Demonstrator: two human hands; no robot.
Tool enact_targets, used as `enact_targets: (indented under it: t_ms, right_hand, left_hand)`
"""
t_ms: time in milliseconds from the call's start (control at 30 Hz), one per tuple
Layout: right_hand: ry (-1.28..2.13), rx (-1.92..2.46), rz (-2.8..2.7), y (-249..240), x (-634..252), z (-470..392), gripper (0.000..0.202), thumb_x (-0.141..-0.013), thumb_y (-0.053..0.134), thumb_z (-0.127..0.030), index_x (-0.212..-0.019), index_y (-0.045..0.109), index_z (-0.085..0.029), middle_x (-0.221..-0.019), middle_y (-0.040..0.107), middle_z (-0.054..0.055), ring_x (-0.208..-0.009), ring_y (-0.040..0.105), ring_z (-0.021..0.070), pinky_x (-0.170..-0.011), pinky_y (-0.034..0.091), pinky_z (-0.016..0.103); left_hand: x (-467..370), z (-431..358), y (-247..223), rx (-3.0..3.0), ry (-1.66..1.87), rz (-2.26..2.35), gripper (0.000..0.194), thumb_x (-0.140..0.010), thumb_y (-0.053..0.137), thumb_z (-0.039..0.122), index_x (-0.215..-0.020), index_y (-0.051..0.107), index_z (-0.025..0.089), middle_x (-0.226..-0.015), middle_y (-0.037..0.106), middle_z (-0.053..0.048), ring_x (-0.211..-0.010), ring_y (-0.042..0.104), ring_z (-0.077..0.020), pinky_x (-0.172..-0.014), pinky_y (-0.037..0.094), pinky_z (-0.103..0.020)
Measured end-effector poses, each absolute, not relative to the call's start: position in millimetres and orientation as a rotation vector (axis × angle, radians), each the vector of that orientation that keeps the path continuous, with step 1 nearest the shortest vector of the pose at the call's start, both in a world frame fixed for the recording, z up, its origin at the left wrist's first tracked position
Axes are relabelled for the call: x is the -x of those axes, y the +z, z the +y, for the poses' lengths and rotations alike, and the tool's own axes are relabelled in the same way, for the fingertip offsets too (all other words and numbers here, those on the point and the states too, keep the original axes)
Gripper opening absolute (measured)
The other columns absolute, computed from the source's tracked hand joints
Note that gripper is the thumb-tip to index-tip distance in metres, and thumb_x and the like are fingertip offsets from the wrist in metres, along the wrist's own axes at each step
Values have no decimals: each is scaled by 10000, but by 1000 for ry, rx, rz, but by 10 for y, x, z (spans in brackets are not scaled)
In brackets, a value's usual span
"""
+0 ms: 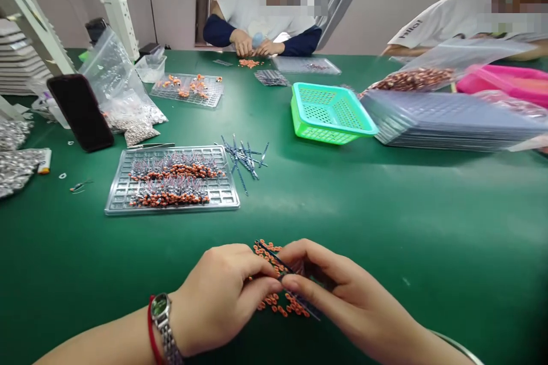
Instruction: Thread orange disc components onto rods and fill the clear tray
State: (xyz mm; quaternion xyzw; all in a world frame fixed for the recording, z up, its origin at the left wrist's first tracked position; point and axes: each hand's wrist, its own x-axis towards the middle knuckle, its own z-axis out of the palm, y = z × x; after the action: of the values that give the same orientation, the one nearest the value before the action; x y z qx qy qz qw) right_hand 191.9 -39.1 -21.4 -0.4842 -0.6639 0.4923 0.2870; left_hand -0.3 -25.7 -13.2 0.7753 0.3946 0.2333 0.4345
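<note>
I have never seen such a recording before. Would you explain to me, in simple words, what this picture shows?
No machine is here: you see a person's bare left hand and right hand. The one picture comes from a camera on that person's head, looking forward and down. The right hand holds at least one narrow dark strip; the left hand meets it there, but what exactly it pinches is hidden. Small orange rings lie beneath the hands on the green table. Farther away are a clear plastic tray of orange-tipped parts, a heap of dark strips, a phone and a green basket. Two other people are across the table.
</note>
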Motion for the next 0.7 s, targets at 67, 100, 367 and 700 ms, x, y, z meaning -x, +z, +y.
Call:
enact_targets:
  t_ms: [67, 100, 367, 700]
  right_hand:
    - [1436, 1267, -1659, -247, -1915, -401, 354, -857, 561, -554, -905, 615, -208, -704, 592, 16, -602, 529, 151, -547, 464, 246]
    - [1508, 1246, -1611, -261, -1919, -401, 369, -835, 581, -574, -880, 623, -210, -704, 592, 17, -602, 531, 152, -546, 465, 249]
    - [1624, 1368, -1196, -315, -2119, -258, 422, -701, 704, -622, -836, 625, -230, -626, 494, -29, -525, 422, 98, -449, 365, 177]
    - [1174, 1629, -1639, -383, -2390, -38, 491, -758, 572, -677, -924, 575, -214, -681, 562, 11, -583, 510, 163, -514, 452, 261]
  left_hand:
    - [6, -270, -132, -1946, 591, 969, 85, -853, 597, 177, -827, 678, 178, -765, 645, 6, -709, 574, -104, -672, 436, -199]
    - [9, -277, -136, -1969, 589, 965, 80, -851, 598, 169, -831, 675, 175, -766, 644, 5, -707, 573, -105, -670, 437, -198]
    - [368, -60, -10, -2564, 585, 1340, 181, -913, 465, 189, -824, 622, 169, -774, 620, -32, -746, 556, -172, -704, 457, -303]
    - [839, 273, 133, -2675, 193, 2017, 209, -911, 453, 210, -850, 645, 156, -818, 631, -60, -783, 563, -237, -743, 464, -380]
